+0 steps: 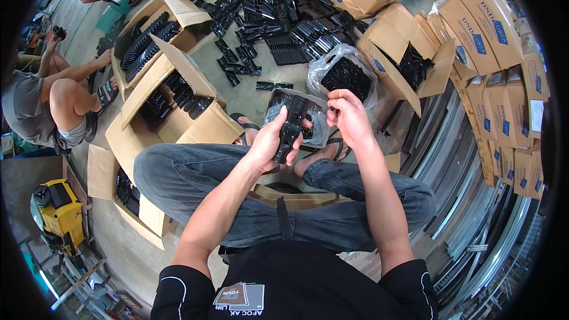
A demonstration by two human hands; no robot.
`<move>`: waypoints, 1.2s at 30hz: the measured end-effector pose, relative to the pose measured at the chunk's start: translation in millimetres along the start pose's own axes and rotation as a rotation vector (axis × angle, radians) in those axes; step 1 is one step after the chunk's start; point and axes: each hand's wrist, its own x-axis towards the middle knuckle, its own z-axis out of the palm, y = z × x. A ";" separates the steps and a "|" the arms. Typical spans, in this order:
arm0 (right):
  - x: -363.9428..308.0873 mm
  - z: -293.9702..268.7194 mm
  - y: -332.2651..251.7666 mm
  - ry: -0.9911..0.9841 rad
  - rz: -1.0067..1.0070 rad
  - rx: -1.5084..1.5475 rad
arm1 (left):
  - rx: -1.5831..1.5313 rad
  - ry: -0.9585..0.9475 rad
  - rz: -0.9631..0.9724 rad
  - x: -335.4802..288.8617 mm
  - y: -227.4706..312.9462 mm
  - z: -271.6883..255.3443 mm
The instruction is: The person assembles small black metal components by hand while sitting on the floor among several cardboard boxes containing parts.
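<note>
My left hand (268,142) is closed round a long black plastic part (292,125), held upright in front of my knees. To its right, my right hand (354,117) is raised with thumb and fingertips pinched together. A small dark piece seems to sit between those fingertips, too small to name. Below both hands stands a grey bin (320,141) with small pieces and clear plastic in it. Just beyond the right hand is a clear plastic bag (320,74) full of small black pieces (349,81).
Many black parts (255,18) lie heaped on the floor ahead. Open cartons stand at left (204,124) and right (379,38). Stacked boxes (501,106) and metal profiles (456,172) line the right side. A person (35,106) crouches at left near a yellow machine (62,216).
</note>
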 end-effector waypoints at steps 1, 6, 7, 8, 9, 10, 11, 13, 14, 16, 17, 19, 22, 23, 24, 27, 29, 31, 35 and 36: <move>2.5 -4.9 6.3 -0.001 -0.001 0.000 | 0.001 0.000 0.001 0.4 -0.2 -0.8; 3.9 -5.0 16.0 -0.020 0.064 0.103 | -0.038 -0.063 0.090 -0.5 2.6 -0.9; 4.3 -4.9 16.0 -0.035 0.088 0.134 | -0.038 -0.062 0.090 -0.8 2.6 -1.3; 4.5 -5.6 15.0 -0.037 0.088 0.134 | -0.050 -0.074 0.106 -1.1 2.8 -1.5; 4.0 -7.0 13.7 -0.043 0.101 0.196 | -0.063 -0.085 0.122 -1.1 3.2 -1.9; 3.3 -7.4 12.8 -0.050 0.114 0.258 | -0.062 -0.085 0.124 -0.5 3.2 -3.0; 1.7 -4.5 12.1 -0.053 0.115 0.259 | -0.071 -0.104 0.140 -0.4 3.1 -5.1; -3.0 2.4 10.9 -0.023 0.223 0.145 | -0.079 -0.121 0.159 -0.5 3.6 -7.4; -2.6 -1.6 16.1 -0.048 0.234 0.091 | -0.055 -0.122 0.175 0.3 3.1 -6.9; -3.1 -2.6 29.0 -0.053 0.171 0.005 | -0.031 -0.123 0.190 0.9 3.4 -5.5; -3.3 -2.1 32.8 -0.058 0.110 -0.083 | -0.018 -0.109 0.189 0.6 3.4 -4.4; -2.4 -2.9 32.9 -0.077 0.078 -0.140 | -0.007 -0.094 0.188 0.6 3.0 -4.4; -4.3 6.3 26.9 -0.056 0.125 -0.145 | 0.001 -0.062 0.190 0.2 3.9 -6.2; -3.3 6.7 29.1 -0.034 0.113 -0.158 | -0.004 -0.060 0.199 -0.4 4.9 -5.5; -3.0 7.1 29.5 -0.012 0.102 -0.172 | -0.009 -0.058 0.207 -0.4 5.5 -4.9; -6.6 10.5 20.4 -0.080 0.141 -0.186 | -0.020 -0.055 0.231 0.0 4.8 -5.5; -8.3 14.9 16.0 -0.066 0.132 -0.208 | -0.025 -0.052 0.232 0.1 5.0 -5.6; -7.6 14.7 15.6 -0.052 0.122 -0.229 | -0.029 -0.049 0.232 0.4 4.5 -5.7; -3.6 13.3 22.7 -0.071 0.065 -0.273 | -0.043 -0.046 0.230 0.5 4.8 -6.3; -3.3 13.7 24.2 -0.084 0.011 -0.273 | -0.040 -0.049 0.234 0.6 5.0 -6.1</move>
